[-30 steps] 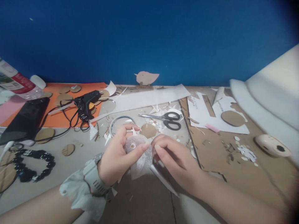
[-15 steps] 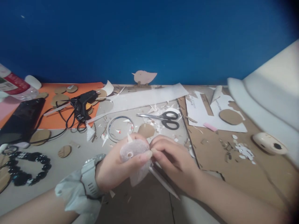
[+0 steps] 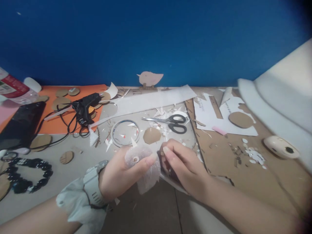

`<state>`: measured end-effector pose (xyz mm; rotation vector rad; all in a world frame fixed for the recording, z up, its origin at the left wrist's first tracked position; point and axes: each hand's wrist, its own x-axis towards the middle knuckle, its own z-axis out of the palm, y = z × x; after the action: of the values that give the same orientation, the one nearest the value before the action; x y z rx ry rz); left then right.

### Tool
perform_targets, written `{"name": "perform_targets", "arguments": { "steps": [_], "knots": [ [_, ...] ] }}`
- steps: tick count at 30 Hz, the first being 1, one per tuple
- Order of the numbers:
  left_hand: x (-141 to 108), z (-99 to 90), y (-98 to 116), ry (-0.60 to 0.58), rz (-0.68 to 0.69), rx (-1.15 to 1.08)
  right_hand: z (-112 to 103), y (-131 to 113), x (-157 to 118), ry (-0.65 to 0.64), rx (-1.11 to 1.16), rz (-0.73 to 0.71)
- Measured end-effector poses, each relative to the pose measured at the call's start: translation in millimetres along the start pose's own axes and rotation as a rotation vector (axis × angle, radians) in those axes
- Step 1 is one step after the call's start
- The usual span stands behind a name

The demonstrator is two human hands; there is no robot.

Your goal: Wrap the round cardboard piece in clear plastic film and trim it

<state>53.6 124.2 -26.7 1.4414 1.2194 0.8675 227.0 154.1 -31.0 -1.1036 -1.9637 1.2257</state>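
Observation:
My left hand (image 3: 119, 177), with a grey watch and a pale cuff at the wrist, grips a white, translucent bird-shaped piece (image 3: 142, 165) with a small round eye. My right hand (image 3: 182, 167) pinches the right edge of that same piece with its fingertips. Both hands hover low over the table's front middle. Just beyond them lie a cardboard octagon (image 3: 151, 135) and a clear round ring (image 3: 125, 131). Black-handled scissors (image 3: 170, 123) rest further back among paper scraps.
A black glue gun (image 3: 84, 105) with cable lies on orange paper (image 3: 56, 125) at the left. A dark phone (image 3: 20, 125), bead bracelet (image 3: 29, 177) and bottle (image 3: 13, 91) sit far left. A cardboard bird (image 3: 149, 79) stands by the blue wall. White foam (image 3: 280, 100) fills the right.
Both hands have dropped slightly toward me with the bird piece. My right fingers shifted along its right edge, and the ring and octagon behind are now uncovered.

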Motion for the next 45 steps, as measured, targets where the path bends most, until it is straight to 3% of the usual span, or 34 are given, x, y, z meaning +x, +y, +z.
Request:
{"name": "perform_targets", "arguments": {
  "steps": [13,24,37,41,45],
  "knots": [
    [0.0,-3.5,-1.7,-0.119,0.102,0.109,-0.3,-1.1,-0.3,-0.113,-0.048,-0.031],
    [-0.6,-2.8,-2.5,-0.143,0.068,0.078,-6.8,2.2,2.3,-0.213,-0.100,-0.134],
    [1.1,-4.6,0.1,-0.217,0.186,-0.066,-3.1,5.4,-2.0,-0.214,-0.006,-0.181],
    [2.9,-6.9,5.0,-0.309,0.241,-0.033,-5.3,5.2,-0.3,-0.274,0.038,-0.186],
    [2.6,-6.4,2.7,-0.291,0.267,-0.044,-5.9,2.5,-0.8,-0.319,0.117,-0.115]
  ]
}}
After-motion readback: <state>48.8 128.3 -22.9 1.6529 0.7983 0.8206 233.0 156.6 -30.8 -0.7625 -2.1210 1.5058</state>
